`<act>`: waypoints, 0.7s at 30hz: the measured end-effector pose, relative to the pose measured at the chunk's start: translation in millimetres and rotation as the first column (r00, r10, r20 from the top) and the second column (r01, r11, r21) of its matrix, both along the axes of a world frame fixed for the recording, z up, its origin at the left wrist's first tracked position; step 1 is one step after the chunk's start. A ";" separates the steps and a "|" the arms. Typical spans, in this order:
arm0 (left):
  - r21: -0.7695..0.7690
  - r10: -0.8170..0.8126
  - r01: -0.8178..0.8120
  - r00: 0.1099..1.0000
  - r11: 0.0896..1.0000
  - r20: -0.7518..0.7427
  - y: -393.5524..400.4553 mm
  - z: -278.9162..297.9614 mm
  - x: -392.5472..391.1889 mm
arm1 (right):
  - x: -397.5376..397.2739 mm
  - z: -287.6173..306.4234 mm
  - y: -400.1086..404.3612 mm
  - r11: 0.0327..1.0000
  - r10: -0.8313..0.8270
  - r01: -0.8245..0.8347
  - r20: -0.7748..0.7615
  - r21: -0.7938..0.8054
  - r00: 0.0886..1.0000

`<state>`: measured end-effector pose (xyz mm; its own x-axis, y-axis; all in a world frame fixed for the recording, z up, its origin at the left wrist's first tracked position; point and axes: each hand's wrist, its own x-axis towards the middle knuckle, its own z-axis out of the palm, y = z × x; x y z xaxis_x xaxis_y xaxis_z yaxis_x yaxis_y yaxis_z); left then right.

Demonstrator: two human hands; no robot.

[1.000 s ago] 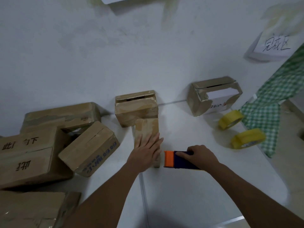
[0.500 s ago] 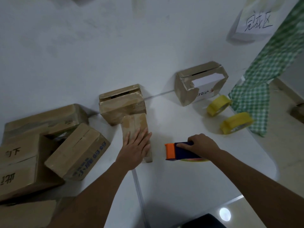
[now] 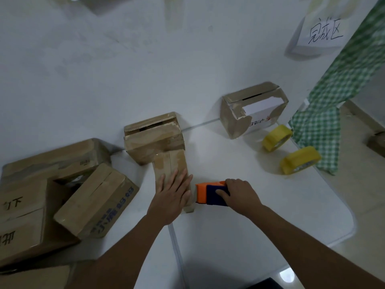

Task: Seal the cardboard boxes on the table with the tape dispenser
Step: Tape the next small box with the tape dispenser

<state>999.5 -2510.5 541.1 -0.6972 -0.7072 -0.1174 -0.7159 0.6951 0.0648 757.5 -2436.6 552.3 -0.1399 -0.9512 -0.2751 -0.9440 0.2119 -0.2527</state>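
White table (image 3: 239,236): left hand (image 3: 171,197) lies flat on a small box (image 3: 173,167), right hand (image 3: 239,195) grips the dispenser (image 3: 210,193) (boxes (image 3: 93,199) at the left edge look unsealed).

Orange-and-dark-blue plastic tape dispenser (image 3: 210,193). Plain brown cardboard boxes: narrow one (image 3: 171,166) was glossy with clear tape, big one (image 3: 98,201) at left carried blue print. Two yellow tape rolls (image 3: 276,137) (image 3: 300,160). White bench (image 3: 260,205), white wall (image 3: 104,69). Green-and-white checked cloth (image 3: 333,105). White paper sign (image 3: 321,32) had black handwritten characters.
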 end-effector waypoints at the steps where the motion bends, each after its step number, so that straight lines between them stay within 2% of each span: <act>1: -0.003 0.011 -0.011 1.000 1.000 -0.001 0.6 -0.3 -0.6 | 2.2 -1.9 -0.8 1.000 -0.013 0.014 0.010 -0.005 1.000; 11: 0.022 0.164 -0.163 0.986 0.986 -0.013 1.0 -1.0 -8.7 | 2.6 -1.2 -26.0 0.996 -0.058 0.056 0.029 0.066 0.998; 13: 0.024 0.178 -0.178 0.984 0.984 -0.019 3.4 1.5 -7.4 | -3.4 -2.3 -29.2 0.983 -0.168 0.167 0.001 0.078 0.986; 16: 0.005 0.119 -0.118 0.992 0.993 -0.047 16.7 -0.2 -1.3 | -33.3 3.3 -32.4 0.935 -0.314 0.336 -0.182 0.109 0.932; 18: 0.027 0.114 -0.113 0.992 0.993 -0.046 17.2 -0.6 0.9 | -45.8 3.8 -29.2 0.936 -0.306 0.336 -0.224 0.109 0.925; 21: 0.033 0.105 -0.105 0.994 0.994 -0.008 7.3 -2.0 -2.4 | -30.0 -9.5 -21.5 0.960 -0.244 0.258 -0.123 0.106 0.962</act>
<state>997.1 -2503.2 539.1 -0.6205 -0.7725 -0.1353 -0.7841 0.6135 0.0937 727.6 -2458.1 542.8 -0.4051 -0.8423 -0.3555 -0.8767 0.4682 -0.1103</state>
